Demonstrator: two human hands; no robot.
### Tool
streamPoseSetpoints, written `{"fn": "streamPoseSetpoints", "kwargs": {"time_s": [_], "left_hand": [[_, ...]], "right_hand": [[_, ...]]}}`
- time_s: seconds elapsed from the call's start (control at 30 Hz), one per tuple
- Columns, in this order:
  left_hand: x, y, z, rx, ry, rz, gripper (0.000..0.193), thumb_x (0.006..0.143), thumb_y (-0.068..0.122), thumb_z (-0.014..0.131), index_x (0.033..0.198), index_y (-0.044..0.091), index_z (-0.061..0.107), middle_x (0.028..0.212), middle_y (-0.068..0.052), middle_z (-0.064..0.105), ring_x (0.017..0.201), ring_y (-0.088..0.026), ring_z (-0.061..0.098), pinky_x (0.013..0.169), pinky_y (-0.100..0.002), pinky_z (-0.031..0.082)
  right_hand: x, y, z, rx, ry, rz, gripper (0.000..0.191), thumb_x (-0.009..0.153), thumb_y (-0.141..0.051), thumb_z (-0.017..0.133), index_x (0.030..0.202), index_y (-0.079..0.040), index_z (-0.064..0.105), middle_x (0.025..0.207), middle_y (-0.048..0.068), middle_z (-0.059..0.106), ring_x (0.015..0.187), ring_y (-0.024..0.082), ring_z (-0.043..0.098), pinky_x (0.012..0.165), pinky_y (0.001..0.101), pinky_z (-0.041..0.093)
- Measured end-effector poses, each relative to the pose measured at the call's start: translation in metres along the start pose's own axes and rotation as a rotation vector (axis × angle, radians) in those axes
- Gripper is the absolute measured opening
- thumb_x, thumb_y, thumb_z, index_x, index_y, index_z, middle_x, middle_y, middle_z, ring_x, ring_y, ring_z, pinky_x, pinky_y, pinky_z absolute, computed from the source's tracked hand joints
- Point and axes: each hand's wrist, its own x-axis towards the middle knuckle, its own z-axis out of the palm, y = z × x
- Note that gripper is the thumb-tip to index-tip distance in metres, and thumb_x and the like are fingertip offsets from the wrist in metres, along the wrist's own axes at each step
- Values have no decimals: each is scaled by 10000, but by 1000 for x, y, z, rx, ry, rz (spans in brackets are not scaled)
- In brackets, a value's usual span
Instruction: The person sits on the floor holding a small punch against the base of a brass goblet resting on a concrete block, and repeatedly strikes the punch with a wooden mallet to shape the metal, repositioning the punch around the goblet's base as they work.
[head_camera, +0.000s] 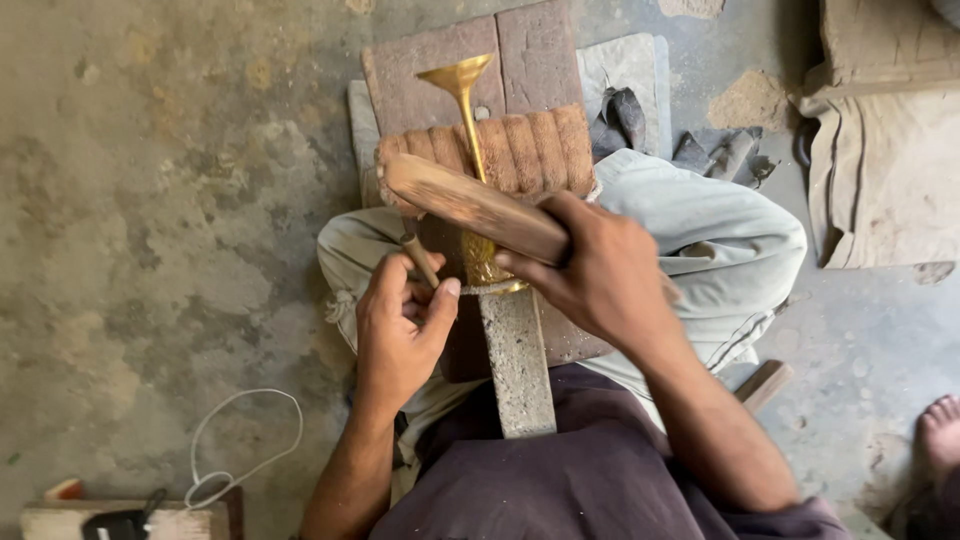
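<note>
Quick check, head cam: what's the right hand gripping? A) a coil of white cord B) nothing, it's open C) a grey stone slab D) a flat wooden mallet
D: the right hand is closed around the handle end of a flat wooden mallet, held across the brass funnel-shaped piece, while the left hand pinches a thin rod-like tool beside it.

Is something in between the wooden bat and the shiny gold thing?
Yes. The left hand holds a thin punch against the brass piece. The wooden bat in the right hand lies across the brass piece, above the punch's top end. Nothing else shows between them.
</note>
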Motion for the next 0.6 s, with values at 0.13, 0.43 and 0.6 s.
{"fn": "streamPoseSetpoints", "kwargs": {"time_s": [0.13,0.43,0.6], "left_hand": [[-19,-8,1,101,-15,39,248,929,102,748,1115,-6,626,902,-96,731,680,-141,707,570,-281,545],[-20,-5,-3,82,-8,173,254,938,111,751,1103,-14,603,995,-140,700,778,-172,760,605,-288,615],[-6,3,-3,-74,28,147,266,991,102,746,1186,7,593,992,-71,762,838,-140,761,632,-261,609]], "right_hand": [[9,-5,16,-15,-92,107,580,766,-533,856,1082,-72,702,842,131,770,723,276,748,661,435,583],[19,17,12,403,-194,120,621,747,-436,883,1150,-10,678,905,95,761,819,166,715,714,333,581],[1,35,-2,302,-149,284,575,762,-410,876,1122,-12,668,902,123,735,775,207,698,697,377,584]]}}
